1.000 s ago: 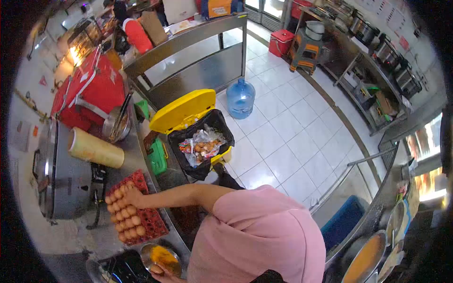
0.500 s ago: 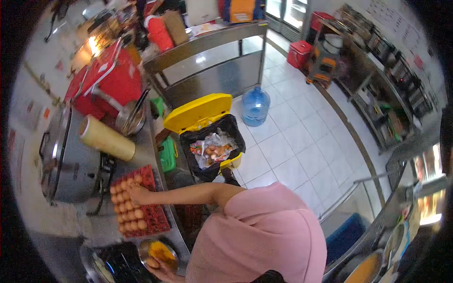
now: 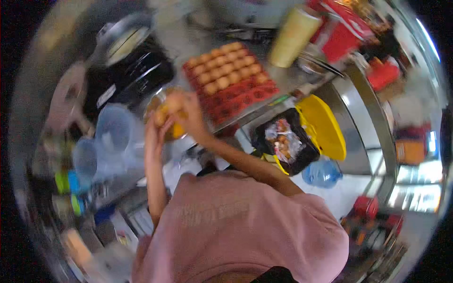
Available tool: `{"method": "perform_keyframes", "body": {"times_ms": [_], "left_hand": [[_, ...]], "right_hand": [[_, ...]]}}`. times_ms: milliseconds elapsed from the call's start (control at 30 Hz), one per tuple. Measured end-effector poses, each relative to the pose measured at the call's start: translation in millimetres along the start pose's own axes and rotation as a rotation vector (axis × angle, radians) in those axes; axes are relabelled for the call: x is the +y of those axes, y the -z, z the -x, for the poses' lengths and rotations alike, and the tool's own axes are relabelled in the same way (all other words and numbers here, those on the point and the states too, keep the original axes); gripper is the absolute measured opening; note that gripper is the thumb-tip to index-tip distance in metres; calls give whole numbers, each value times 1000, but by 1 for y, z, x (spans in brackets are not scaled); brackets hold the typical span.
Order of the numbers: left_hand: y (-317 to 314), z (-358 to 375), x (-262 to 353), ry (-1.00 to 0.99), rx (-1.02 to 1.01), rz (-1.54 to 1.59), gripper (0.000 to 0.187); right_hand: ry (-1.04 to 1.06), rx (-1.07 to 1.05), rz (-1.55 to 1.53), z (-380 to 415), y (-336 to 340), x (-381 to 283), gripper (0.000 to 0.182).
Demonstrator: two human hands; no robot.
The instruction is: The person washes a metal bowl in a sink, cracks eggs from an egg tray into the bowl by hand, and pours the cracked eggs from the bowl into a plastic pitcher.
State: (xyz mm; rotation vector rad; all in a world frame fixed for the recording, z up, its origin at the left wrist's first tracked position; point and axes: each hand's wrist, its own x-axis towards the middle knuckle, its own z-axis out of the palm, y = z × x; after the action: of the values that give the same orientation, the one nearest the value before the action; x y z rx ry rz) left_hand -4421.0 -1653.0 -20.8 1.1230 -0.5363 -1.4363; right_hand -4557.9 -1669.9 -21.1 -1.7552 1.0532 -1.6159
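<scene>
- Both hands meet over the metal bowl (image 3: 166,118), just beside the red egg tray (image 3: 231,78).
- Right hand (image 3: 188,115) fingers curl around an egg (image 3: 173,101), held above the bowl, seemingly so its contents fall inside.
- Left hand (image 3: 155,123) touches the bowl; blur hides its finger spread.

Right hand (image 3: 186,113) now off the egg tray (image 3: 231,78), beside left hand (image 3: 158,125) over bowl (image 3: 165,113).
</scene>
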Motion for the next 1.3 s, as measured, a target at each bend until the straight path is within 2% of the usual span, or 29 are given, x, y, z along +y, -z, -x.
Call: {"method": "perform_keyframes", "body": {"times_ms": [33,67,167,267,367,400,467,533,600,633,700,800,833,900,933,1000,1100,1133,1200,1300], "left_hand": [[-6,4,1,-8,63,-64,38],[0,-3,-9,-52,39,-11,39],[4,-6,-11,-67,-58,124,40],[2,-7,-5,-28,-87,170,38],[5,-7,2,-31,-92,43,37],[3,-9,4,-45,-75,-43,36],[5,-11,7,-124,-88,-212,36],[8,-15,9,-253,-152,-375,37],[15,-19,7,-221,-168,-483,37],[18,-22,6,-205,-175,-536,38],[22,-27,5,-334,-193,-689,39],[28,-32,-3,-543,-182,-772,39],[29,-33,-7,-615,-173,-775,39],[30,-37,-12,-507,-152,-715,39],[31,-39,-14,-454,-142,-685,39],[31,-37,-14,-492,-118,-787,38],[27,-29,-4,-423,-110,-914,37],[26,-26,-1,-378,-112,-950,37],[24,-25,-4,-512,-70,-999,36],[27,-29,-10,-644,-51,-1009,36]], "right_hand": [[7,-116,51,6,-3,0,45],[34,-216,114,7,-5,3,44],[-47,-58,61,10,-20,32,42],[-298,-205,-283,-8,-5,17,40],[-534,-280,-645,-6,-11,63,40],[-673,-317,-737,-19,3,17,37],[-431,-470,-457,-16,-2,63,31],[-377,-536,-438,-18,-1,74,30],[-518,-528,-686,-24,4,55,33],[-535,-557,-632,-28,6,51,35],[-565,-618,-524,-34,5,51,37],[-447,-670,-295,-38,-3,61,39],[-348,-641,-248,-37,-5,65,40],[-152,-579,-153,-37,-7,62,42],[-158,-584,-69,-36,-7,61,43],[-168,-589,101,-40,-6,44,46],[-219,-636,188,-41,-9,49,48],[-150,-619,182,-41,-9,50,47],[-13,-583,167,-41,-8,51,45],[-85,-629,131,-44,-10,59,46]]}}
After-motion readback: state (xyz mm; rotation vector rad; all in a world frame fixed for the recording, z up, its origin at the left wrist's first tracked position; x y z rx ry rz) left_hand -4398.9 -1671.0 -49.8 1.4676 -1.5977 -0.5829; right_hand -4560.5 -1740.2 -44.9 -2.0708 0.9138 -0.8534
